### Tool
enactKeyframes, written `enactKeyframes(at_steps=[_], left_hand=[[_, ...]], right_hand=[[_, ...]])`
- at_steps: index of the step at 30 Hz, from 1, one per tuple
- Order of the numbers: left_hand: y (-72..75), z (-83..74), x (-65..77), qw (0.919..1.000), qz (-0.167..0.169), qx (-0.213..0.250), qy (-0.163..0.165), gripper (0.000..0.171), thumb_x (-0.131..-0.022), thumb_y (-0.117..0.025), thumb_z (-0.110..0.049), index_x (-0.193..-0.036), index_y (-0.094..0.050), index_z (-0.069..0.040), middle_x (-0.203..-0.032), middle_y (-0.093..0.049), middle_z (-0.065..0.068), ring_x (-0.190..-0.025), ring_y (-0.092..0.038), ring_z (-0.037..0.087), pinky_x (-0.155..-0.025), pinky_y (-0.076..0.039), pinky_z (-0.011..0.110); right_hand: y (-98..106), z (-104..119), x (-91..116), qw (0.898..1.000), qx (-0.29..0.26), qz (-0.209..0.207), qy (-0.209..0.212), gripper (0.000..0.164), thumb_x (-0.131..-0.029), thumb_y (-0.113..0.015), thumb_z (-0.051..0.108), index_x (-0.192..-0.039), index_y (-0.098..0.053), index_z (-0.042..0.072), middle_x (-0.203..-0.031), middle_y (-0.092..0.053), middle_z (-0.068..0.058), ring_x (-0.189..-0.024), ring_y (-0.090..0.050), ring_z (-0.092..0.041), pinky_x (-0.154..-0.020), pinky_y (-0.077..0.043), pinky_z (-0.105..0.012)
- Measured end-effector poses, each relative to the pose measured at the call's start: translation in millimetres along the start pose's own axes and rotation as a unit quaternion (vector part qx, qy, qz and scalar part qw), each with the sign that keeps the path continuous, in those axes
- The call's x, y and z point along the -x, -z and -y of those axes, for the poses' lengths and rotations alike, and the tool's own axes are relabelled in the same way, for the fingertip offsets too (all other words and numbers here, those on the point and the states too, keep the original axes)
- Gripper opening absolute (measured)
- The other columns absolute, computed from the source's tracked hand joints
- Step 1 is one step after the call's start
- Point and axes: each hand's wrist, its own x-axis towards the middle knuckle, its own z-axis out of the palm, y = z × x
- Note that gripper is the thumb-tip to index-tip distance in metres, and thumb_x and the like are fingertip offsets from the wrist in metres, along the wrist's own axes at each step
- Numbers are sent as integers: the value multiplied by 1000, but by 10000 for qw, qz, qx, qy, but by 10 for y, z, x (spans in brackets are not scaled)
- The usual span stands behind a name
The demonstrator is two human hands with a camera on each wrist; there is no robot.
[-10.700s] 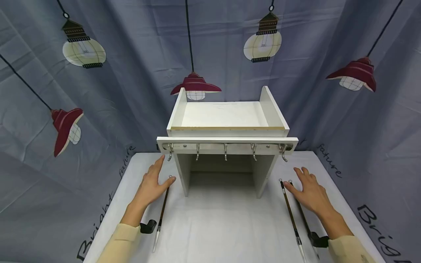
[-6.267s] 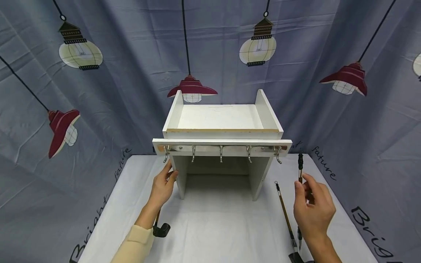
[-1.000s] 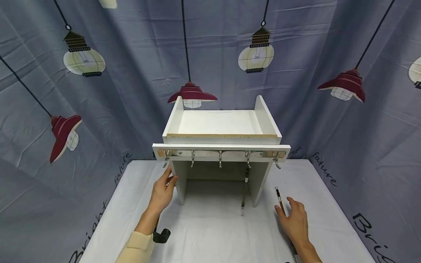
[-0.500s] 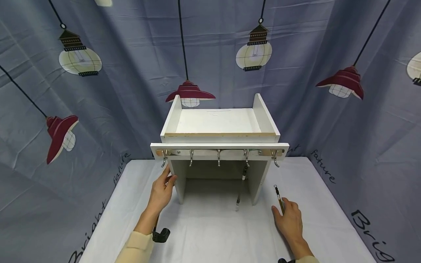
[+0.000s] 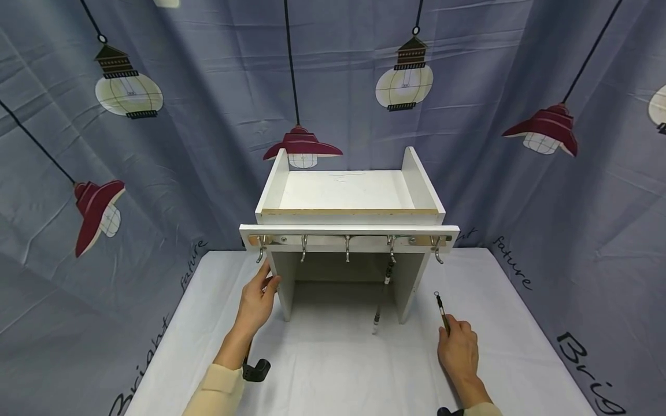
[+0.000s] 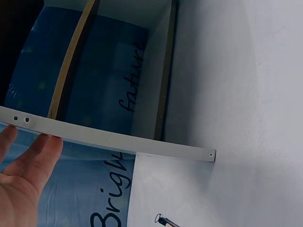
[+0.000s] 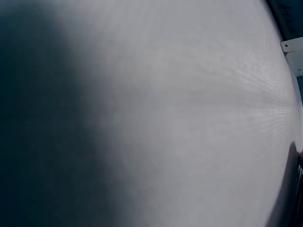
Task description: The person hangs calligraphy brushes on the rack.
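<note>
A white wooden rack (image 5: 354, 219) with an open top tray stands on the table, a row of metal hooks (image 5: 347, 248) along its front board. From the fourth hook hangs a writing brush (image 5: 388, 273), capped tip downward. My left hand (image 5: 254, 306) touches the rack's left side panel (image 5: 283, 283); the left wrist view shows fairly straight fingers (image 6: 45, 151) against the white edge. Another writing brush (image 5: 439, 303) lies on the table at right, loop end away from me. My right hand (image 5: 459, 352) pinches its shaft between thumb and fingers, covering most of it.
White cloth covers the table (image 5: 333, 370). A third brush (image 6: 166, 221) lies under my left arm, its loop end visible in the left wrist view. Black wrist cameras (image 5: 256, 370) sit on both wrists. A blue-grey printed curtain (image 5: 208, 115) encloses the back and sides.
Earlier, my right hand lifted one brush, which came to hang on the fourth hook. Within the last second, that hand moved onto the lying brush and its thumb and fingers closed. My left hand stays put.
</note>
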Motion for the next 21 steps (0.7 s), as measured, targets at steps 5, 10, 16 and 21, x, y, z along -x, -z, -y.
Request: enactKeyframes(at_steps=[5, 10, 16, 21], left_hand=[[-5, 1, -3, 10000, -11, -12, 19, 60, -108, -56, -27, -162, -33, -15, -157, -48, 18, -126, -65, 38, -94, -60, 49], [-8, -1, -8, 9999, -55, -132, -73, 61, -108, -57, -27, -162, -34, -11, -155, -50, 20, -124, -66, 39, -93, -61, 49], [-6, 3, -10, 9998, -72, -139, -84, 61, -108, -57, -28, -162, -34, -10, -156, -49, 21, -125, -66, 39, -93, -60, 49], [-3, 1, -4, 10000, -57, -73, -17, 62, -107, -58, -27, -161, -34, -9, -156, -49, 20, -125, -66, 38, -94, -60, 48]], right_hand=[[-21, -13, 0, 9998, 14, -166, 108, 33, -99, -60, 8, -131, -63, -1, -109, -60, -27, -96, -56, -45, -77, -45, -55], [-18, -28, -21, 9999, 13, -109, 114, 32, -99, -59, 6, -129, -63, -1, -107, -60, -29, -94, -59, -47, -77, -47, -57], [11, -14, -41, 9998, 71, -48, 183, 31, -97, -59, 4, -127, -64, -4, -102, -61, -29, -89, -62, -45, -76, -50, -59], [53, 14, -28, 9998, 105, 39, 150, 32, -97, -59, 2, -128, -64, -5, -101, -61, -28, -87, -63, -43, -74, -51, -57]])
